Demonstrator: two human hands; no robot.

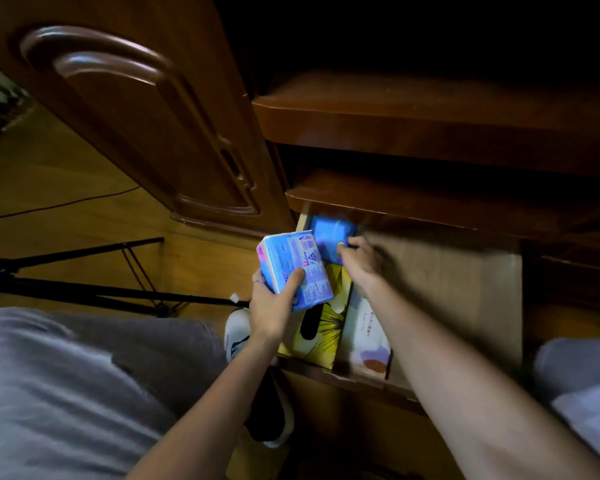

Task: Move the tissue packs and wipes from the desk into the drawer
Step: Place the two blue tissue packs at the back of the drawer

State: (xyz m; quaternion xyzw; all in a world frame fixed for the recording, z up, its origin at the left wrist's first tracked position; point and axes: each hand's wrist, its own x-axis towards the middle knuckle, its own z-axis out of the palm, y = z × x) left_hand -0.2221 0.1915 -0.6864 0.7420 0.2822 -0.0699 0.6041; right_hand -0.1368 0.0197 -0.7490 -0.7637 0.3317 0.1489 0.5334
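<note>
Left hand grips a soft, light tissue pack by its sides above the open drawer, while right hand pinches a blue wipes pack at the drawer's back corner.

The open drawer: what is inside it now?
A yellow box, a white pack and a blue pack under the right hand. The arms cover parts of the drawer.

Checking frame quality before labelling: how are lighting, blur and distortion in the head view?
Head view: dim, warm light; the top right recess is nearly black. Motion blur smears the right hand and the blue pack it places in the drawer; the left hand and its tissue pack are sharper, print unreadable. Wide-angle distortion bends the cabinet door.
</note>
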